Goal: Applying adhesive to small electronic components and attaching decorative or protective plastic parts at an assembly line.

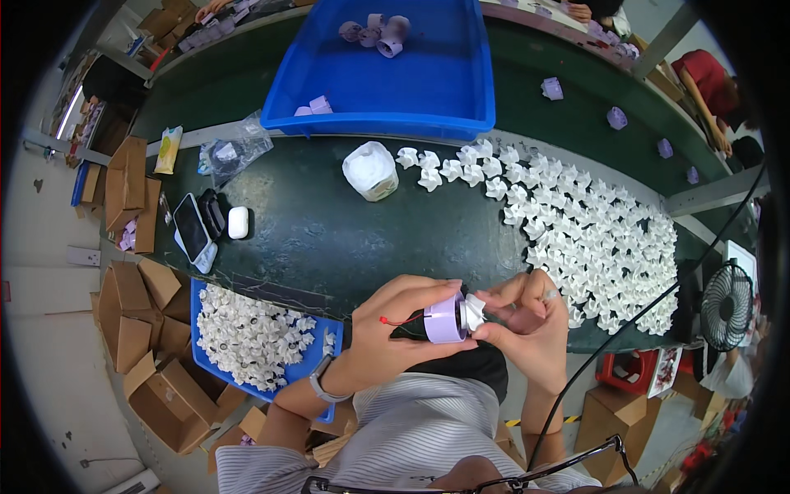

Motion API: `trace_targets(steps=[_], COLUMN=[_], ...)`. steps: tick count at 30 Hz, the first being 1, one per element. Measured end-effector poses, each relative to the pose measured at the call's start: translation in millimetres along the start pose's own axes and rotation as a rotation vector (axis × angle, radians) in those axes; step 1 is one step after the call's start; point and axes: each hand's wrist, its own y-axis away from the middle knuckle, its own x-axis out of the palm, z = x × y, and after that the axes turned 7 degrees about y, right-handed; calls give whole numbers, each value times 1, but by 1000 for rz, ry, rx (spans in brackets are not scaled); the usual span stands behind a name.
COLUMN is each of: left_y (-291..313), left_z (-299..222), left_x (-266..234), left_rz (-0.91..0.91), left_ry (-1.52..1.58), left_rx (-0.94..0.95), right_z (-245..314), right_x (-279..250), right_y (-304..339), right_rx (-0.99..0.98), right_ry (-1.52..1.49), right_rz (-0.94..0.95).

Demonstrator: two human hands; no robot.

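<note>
My left hand (399, 325) is closed around a lilac ring-shaped housing (443, 321), from which a thin red wire sticks out to the left. At the housing's right end sits a small white fan wheel (473, 313) with pointed blades. My right hand (524, 321) pinches this wheel between thumb and fingers, against or just inside the housing; how deep it sits cannot be told. Many more white fan wheels (592, 239) are spread over the right side of the dark green table (313, 239).
A blue tray (378, 123) with several lilac housings (387, 34) stands at the back. Another blue tray (197, 329) of white parts is at lower left. A white tub (370, 169), a phone (192, 226) and an earbud case (238, 222) lie on the table. A black cable (625, 342) crosses at right.
</note>
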Motion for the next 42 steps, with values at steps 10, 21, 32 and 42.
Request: trace_targets(steps=[10, 21, 32, 42], left_y=[-11, -32, -251, -375], left_z=[12, 8, 57, 148], left_x=[13, 23, 42, 81], left_rz=[131, 277, 368, 390], left_ry=[281, 112, -601, -1452], left_rx=[-32, 80, 302, 155], right_z=[10, 6, -30, -65], right_x=[-9, -28, -19, 0], right_y=[7, 13, 0, 53], right_rx=[107, 44, -59, 178], right_ry=[-65, -61, 54, -39], right_rz=[-43, 14, -353, -138])
